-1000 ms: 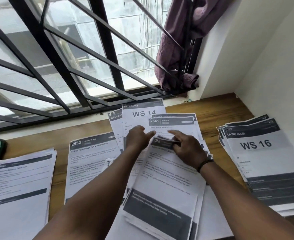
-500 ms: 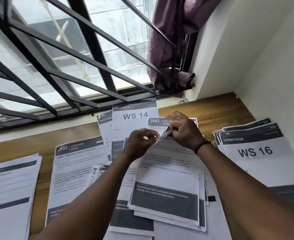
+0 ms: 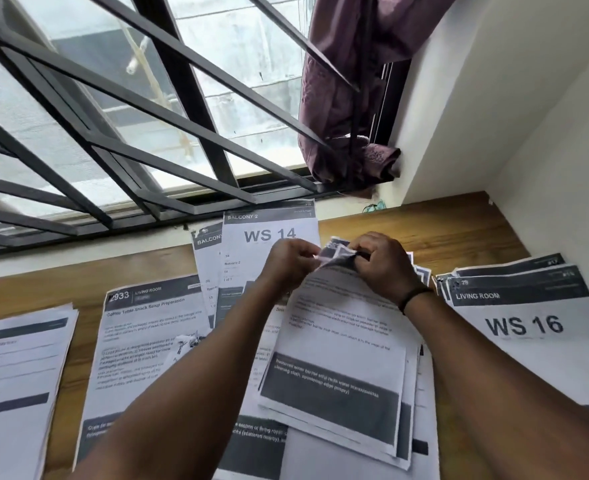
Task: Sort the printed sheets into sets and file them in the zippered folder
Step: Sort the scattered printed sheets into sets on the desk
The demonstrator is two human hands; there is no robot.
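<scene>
From the head camera, the left hand (image 3: 288, 263) and right hand (image 3: 383, 263) both pinch the crumpled top edge of a sheet (image 3: 341, 344) above the middle pile on the desk (image 3: 459, 233). Thin, floppy paper probably tears easily; gripping flat at the corners seems safer.

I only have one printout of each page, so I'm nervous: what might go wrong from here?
1. Both the left hand and the right hand pinch the crumpled top edge of the top sheet; pulling apart may tear it.
2. The loose pile under it is fanned out, so lifting may drag pages along.
3. The WS 14 stack lies close behind the hands and may get mixed in.
</scene>
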